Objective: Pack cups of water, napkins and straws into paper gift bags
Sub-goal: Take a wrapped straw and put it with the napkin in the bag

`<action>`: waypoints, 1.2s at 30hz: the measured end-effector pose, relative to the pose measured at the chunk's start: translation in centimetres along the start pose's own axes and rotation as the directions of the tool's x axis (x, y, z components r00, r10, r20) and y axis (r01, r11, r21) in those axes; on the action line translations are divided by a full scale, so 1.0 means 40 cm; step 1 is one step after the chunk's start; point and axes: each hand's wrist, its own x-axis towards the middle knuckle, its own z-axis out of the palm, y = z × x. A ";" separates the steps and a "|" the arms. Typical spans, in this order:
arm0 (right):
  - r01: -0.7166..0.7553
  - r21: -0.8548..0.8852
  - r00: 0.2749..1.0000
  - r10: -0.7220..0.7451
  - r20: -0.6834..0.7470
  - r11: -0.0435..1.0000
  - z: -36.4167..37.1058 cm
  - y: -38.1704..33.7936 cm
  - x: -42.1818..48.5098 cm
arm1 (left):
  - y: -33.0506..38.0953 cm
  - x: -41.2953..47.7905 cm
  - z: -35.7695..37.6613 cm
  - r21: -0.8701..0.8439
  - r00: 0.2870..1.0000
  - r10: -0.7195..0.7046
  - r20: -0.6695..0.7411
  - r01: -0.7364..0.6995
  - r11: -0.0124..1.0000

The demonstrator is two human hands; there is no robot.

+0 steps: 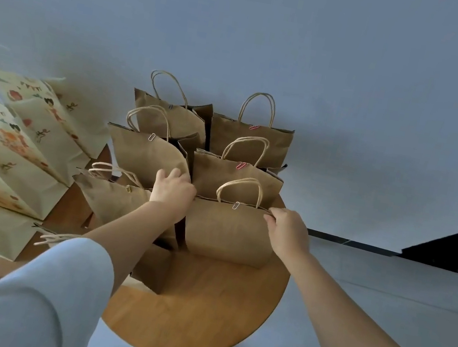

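The front bag (229,231), brown paper with twisted handles, stands upright just right of the frame's centre on the round wooden worktop (198,305). Its mouth is held closed by a silver paper clip (236,205). The right hand (287,232) pinches its top right corner. The left hand (172,191) sits at the top left corner, its bent fingers reaching against the bag behind (whether it actually grips the edge, I cannot tell). Five more brown bags (145,152) crowd close behind and to the left, touching one another, each clipped as well, hemming the front one in. At the left edge of the frame, cream printed bags (23,137) lie overlapping.
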 end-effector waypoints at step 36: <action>0.729 -0.151 0.683 -0.692 0.234 0.668 0.487 -1.551 -0.425 | -1.263 -0.938 0.287 -0.448 0.842 -0.519 -0.145 0.412 0.793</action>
